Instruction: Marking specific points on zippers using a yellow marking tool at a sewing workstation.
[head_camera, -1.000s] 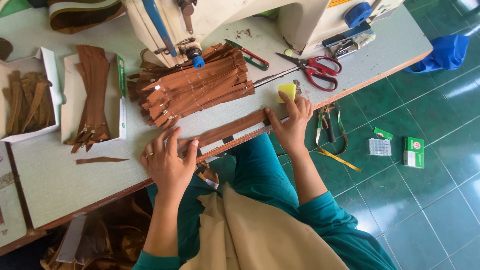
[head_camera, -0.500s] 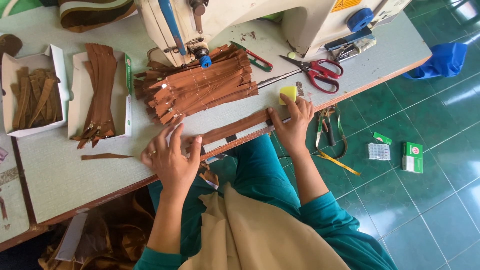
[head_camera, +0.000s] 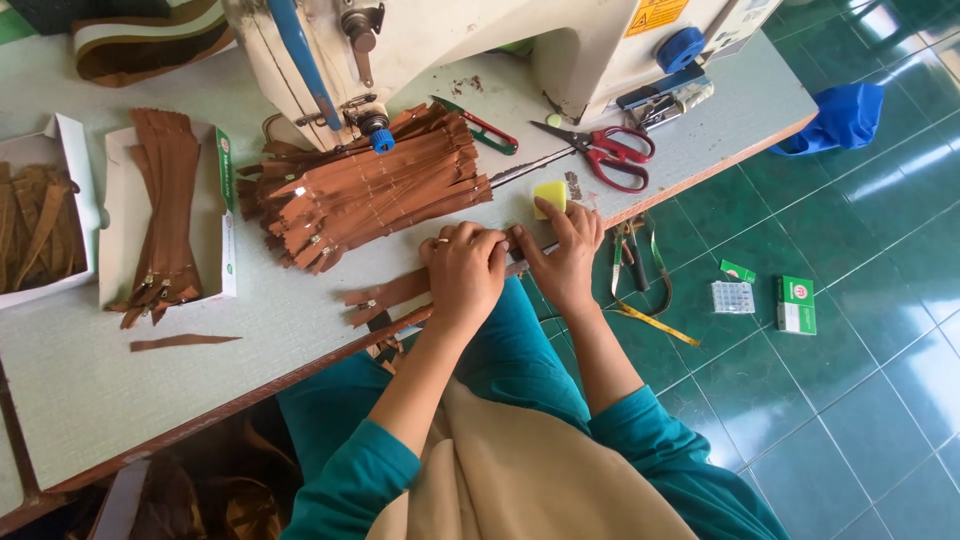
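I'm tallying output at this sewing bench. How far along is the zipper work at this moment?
Done, it seems: a large pile of brown zippers lies by the sewing machine. In hand: the left hand and right hand press one brown zipper strip at the table edge. Possibly left: more strips fill two white boxes; whether those are finished, I cannot tell.

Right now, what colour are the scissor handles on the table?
Red, seen clearly in the head view: the scissors lie beside the sewing machine.

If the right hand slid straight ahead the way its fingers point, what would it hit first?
Most likely the yellow block, which the right hand's fingertips already seem to touch; past it lie the red-handled scissors, though depth is hard to judge.
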